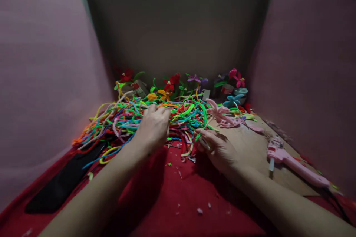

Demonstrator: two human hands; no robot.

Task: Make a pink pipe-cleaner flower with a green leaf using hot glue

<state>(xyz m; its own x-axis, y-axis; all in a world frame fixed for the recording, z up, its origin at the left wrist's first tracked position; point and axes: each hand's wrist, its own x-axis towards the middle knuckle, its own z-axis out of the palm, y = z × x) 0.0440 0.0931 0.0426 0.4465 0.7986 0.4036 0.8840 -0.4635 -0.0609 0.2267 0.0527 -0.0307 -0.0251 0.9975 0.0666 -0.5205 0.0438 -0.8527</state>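
Observation:
My right hand (218,146) pinches the thin stem of a pink pipe-cleaner flower (218,111), which tilts up and away from the fingers. A bit of green pipe cleaner (197,137) shows at the stem's lower end, by the fingertips. My left hand (155,122) is closed over the heap of many-coloured pipe cleaners (130,113). Its fingertips point away from me, so whatever they grip is hidden.
A pink glue gun (294,164) lies on a brown board (250,152) at the right, its cord trailing off. A black phone-like slab (63,181) rests at the left. Finished flowers (172,81) stand behind the heap. Scraps dot the red cloth (167,200); pale walls rise on both sides.

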